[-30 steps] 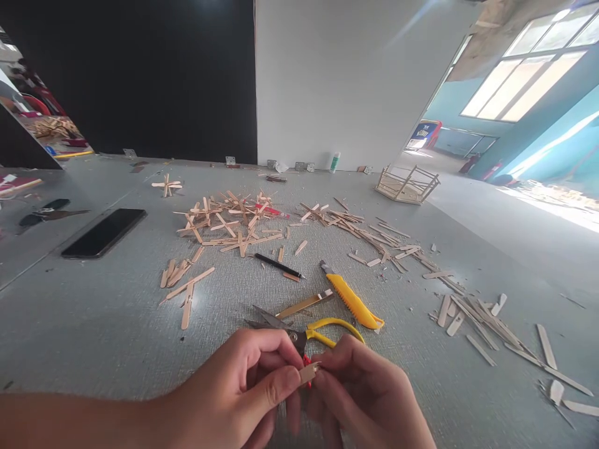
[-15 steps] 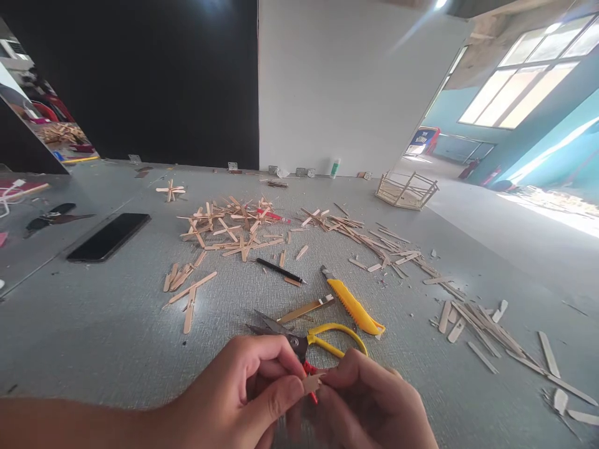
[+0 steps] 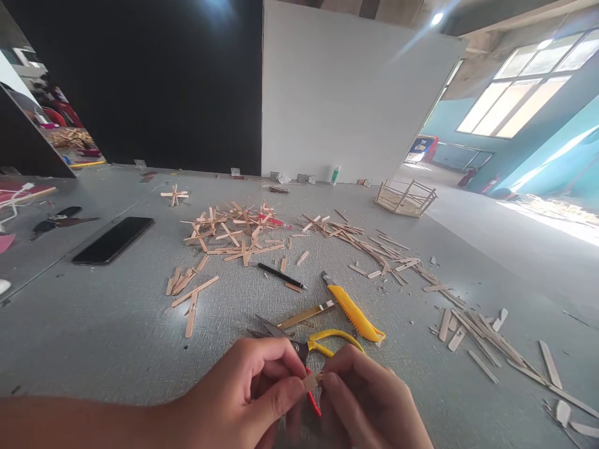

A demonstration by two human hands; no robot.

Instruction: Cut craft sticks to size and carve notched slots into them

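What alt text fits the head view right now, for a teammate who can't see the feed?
Two bare hands meet at the bottom edge, left hand and right hand pinching a small wooden stick piece between their fingertips. Just beyond lie yellow-handled scissors, a yellow utility knife and a black pen. Loose craft sticks litter the grey tabletop.

Short pale wooden stick piece (image 3: 312, 381), pinched between fingertips

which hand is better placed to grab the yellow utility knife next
Probably the right hand: the yellow utility knife lies just beyond it, handle end nearest. The left hand sits farther left; both pinch the small wood piece.
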